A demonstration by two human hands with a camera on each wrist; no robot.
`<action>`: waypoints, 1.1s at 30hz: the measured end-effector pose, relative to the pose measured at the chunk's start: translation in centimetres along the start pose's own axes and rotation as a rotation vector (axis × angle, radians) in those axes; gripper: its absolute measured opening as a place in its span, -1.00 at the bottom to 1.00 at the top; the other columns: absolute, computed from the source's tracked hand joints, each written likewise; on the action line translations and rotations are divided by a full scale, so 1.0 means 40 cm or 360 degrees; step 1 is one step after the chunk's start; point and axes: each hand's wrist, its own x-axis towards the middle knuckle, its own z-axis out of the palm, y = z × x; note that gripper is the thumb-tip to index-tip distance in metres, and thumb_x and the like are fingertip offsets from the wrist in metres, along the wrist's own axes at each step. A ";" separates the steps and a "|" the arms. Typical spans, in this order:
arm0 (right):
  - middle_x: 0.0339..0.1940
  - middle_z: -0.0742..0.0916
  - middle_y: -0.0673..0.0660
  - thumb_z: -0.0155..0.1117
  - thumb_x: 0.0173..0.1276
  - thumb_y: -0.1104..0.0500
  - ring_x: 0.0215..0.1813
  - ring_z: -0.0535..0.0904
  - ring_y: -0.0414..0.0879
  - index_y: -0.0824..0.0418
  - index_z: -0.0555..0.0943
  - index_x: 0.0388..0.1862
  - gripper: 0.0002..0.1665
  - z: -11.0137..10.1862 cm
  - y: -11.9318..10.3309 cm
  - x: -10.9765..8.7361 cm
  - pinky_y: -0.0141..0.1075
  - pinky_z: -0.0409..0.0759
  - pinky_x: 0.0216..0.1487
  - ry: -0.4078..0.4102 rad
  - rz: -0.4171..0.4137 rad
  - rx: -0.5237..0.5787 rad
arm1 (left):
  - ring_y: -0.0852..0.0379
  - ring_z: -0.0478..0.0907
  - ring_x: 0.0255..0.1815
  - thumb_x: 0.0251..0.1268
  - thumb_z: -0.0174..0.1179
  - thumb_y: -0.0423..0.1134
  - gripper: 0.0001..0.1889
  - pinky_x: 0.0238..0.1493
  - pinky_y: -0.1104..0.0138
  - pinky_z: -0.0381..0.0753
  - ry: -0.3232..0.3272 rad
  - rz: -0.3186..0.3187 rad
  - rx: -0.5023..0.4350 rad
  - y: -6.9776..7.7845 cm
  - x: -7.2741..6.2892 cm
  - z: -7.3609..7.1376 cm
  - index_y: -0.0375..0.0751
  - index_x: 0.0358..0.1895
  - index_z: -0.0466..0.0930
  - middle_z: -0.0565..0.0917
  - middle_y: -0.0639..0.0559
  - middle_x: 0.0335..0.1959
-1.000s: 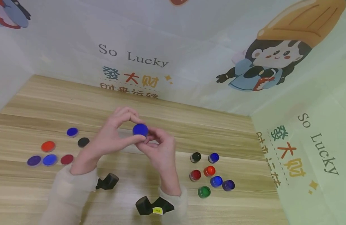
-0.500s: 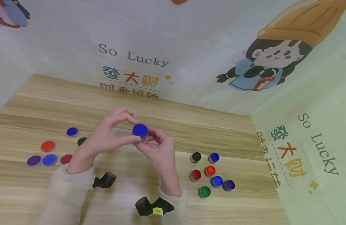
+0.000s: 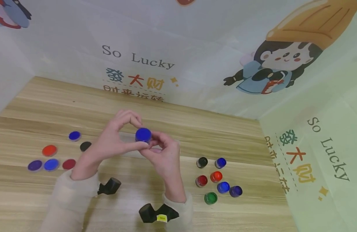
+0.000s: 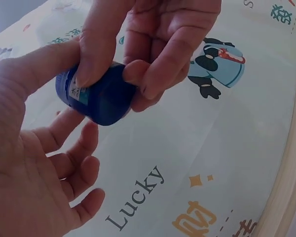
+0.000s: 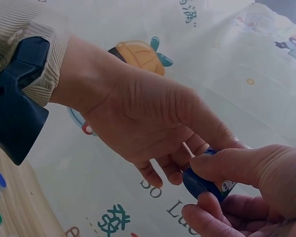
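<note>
A small blue paint jar (image 3: pixel 143 134) is held upright above the middle of the table, its blue lid facing up. My left hand (image 3: pixel 109 138) pinches it near the lid between thumb and forefinger. From the other side, my right hand (image 3: pixel 165 154) grips the jar's lower part with thumb and fingers. In the left wrist view, the blue jar (image 4: pixel 108 98) tilts between both hands, and a label shows beside a thumb. In the right wrist view, fingers cover much of the blue jar (image 5: pixel 202 185).
Several loose coloured lids, such as an orange-red lid (image 3: pixel 49 150), lie on the table (image 3: pixel 196 129) at left. To the right stand several small paint jars, including a green jar (image 3: pixel 210 198). Behind the hands lies a pale flat sheet (image 3: pixel 133 153). A printed cloth (image 3: pixel 196 80) borders the table.
The left hand has shifted slightly on the jar, and the jar has moved a little to the left. Both hands keep hold of it. The lids and jars on the table stay put.
</note>
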 end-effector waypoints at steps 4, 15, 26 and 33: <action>-0.41 0.65 0.33 0.43 -0.01 0.44 -0.41 0.54 -0.22 0.50 0.62 -0.18 -0.65 0.000 0.001 0.000 -0.23 0.64 -0.31 0.0002 -0.0036 0.0003 | 0.11 0.27 0.03 -0.15 0.42 -0.45 -0.59 0.02 0.21 0.19 -0.0060 0.0096 -0.0016 -0.002 0.000 -0.004 -0.28 -0.12 0.56 0.52 -0.01 -0.11; -0.40 0.66 0.33 0.42 -0.01 0.45 -0.40 0.56 -0.19 0.50 0.61 -0.17 -0.65 -0.001 0.002 -0.001 -0.24 0.64 -0.30 -0.0006 -0.0030 -0.0004 | 0.12 0.26 0.01 -0.26 0.48 -0.46 -0.58 0.02 0.12 0.18 -0.0040 0.0054 0.0014 -0.003 0.002 -0.001 -0.16 -0.23 0.55 0.50 0.06 -0.14; -0.42 0.66 0.32 0.42 0.00 0.44 -0.41 0.55 -0.18 0.50 0.61 -0.18 -0.65 0.000 0.009 -0.003 -0.30 0.63 -0.31 -0.0011 -0.0051 0.0002 | 0.10 0.27 0.03 -0.21 0.47 -0.47 -0.63 0.04 0.11 0.17 -0.0049 0.0036 -0.0027 -0.005 0.000 0.001 -0.19 -0.24 0.58 0.50 0.06 -0.14; -0.40 0.66 0.32 0.44 0.02 0.41 -0.40 0.56 -0.17 0.49 0.61 -0.17 -0.65 0.001 0.008 -0.002 -0.30 0.63 -0.30 -0.0011 -0.0042 -0.0006 | 0.10 0.28 0.03 -0.07 0.38 -0.44 -0.59 0.02 0.23 0.20 -0.0104 0.0153 -0.0096 -0.013 -0.002 -0.005 -0.25 -0.03 0.59 0.52 -0.01 -0.06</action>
